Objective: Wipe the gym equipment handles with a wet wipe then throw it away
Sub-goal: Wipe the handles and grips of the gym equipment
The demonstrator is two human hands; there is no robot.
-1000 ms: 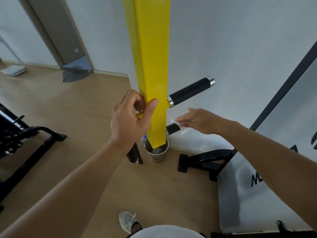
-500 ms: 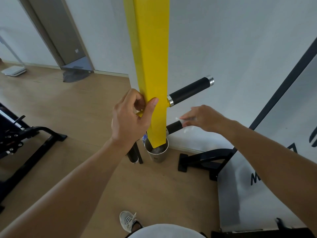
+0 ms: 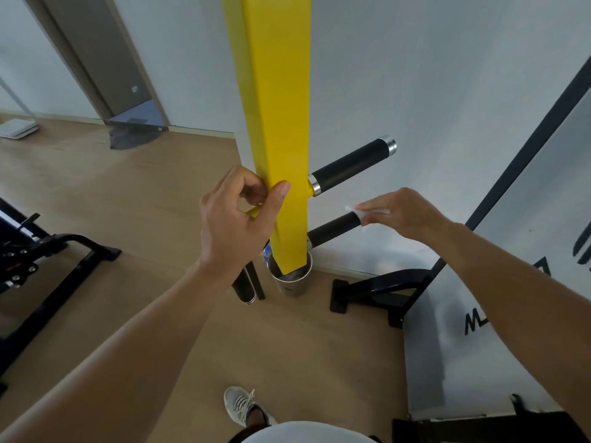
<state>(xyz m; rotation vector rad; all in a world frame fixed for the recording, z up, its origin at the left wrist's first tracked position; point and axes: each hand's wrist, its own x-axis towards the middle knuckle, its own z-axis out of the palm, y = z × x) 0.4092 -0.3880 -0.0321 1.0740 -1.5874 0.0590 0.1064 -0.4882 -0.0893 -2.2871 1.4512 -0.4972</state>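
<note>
Right hand is sliding outward along the lower handle compared with a second ago, now sitting at the far end of the black foam, with more of the handle showing bare on the post side. Its grip is closing over the wet wipe, pressing it onto the handle end; white edges are poking out past the fingertips and under the palm. Left hand is staying put, grip pinching the front corner of the yellow post, thumb on the near face, fingers curling round the left edge.

Just above the wiping grip, the upper handle is sticking out, black with chrome collars at both ends. Below the left grip, a steel cup is sitting on the floor at the post's foot, contents unclear. Black frame feet are lying further out on both sides.

Risks, as a guess: the wipe is running off the handle tip, so it could slip free and drop to the floor; being bunched small, it could miss the underside of the foam. No obvious bin is in view, so disposal could stall.

Wipe is looking thin, white, crumpled, mostly hidden by the hand; wetness is not checkable.
</note>
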